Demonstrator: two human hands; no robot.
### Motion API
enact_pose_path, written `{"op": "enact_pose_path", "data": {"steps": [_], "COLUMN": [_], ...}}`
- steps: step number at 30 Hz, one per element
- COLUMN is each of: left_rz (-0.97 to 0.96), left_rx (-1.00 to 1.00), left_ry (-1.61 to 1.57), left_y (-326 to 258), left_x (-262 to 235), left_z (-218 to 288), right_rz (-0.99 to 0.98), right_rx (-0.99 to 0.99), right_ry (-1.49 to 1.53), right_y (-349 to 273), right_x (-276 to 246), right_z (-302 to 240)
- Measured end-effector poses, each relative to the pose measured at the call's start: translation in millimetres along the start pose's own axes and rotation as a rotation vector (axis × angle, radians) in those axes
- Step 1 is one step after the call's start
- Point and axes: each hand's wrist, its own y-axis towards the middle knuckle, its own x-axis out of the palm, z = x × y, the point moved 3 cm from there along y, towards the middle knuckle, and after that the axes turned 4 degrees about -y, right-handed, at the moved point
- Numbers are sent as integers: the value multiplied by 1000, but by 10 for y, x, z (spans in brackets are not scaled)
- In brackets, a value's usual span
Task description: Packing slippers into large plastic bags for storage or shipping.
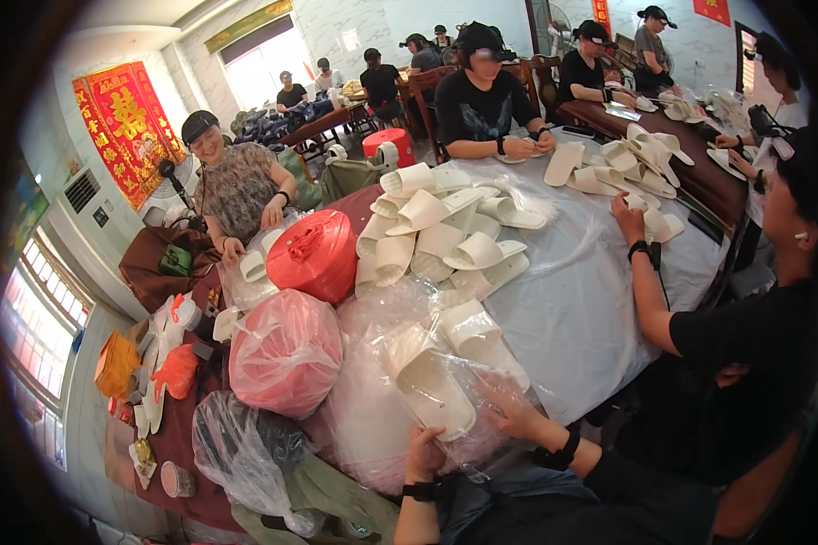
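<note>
Two cream slippers lie side by side in front of me, the left slipper (420,386) and the right slipper (478,334), with a clear plastic bag (454,442) over and around them. At the heel of the left slipper, my left hand (425,452) has its fingers closed on the slipper's edge. My right hand (511,409) is by the heel of the right slipper, its fingers closed on the bag's plastic; film and glare partly blur its fingertips.
A heap of cream slippers (436,232) lies beyond, near a red twine roll (314,254) and a plastic-wrapped pink bundle (286,352). More slippers (627,163) lie at the far right. A co-worker's arm (650,291) reaches over the table (573,300) on my right.
</note>
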Motion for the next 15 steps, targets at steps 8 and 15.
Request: {"op": "enact_pose_path", "data": {"steps": [8,15], "left_rz": [23,-16], "left_rx": [15,47], "left_ry": [-85,113], "left_y": [13,24], "left_x": [-86,-45], "left_z": [-42,-55], "right_rz": [-131,-158], "right_rx": [-225,-140], "right_ry": [3,7], "right_y": [-8,-5], "right_x": [30,48], "right_z": [-266,-327]}}
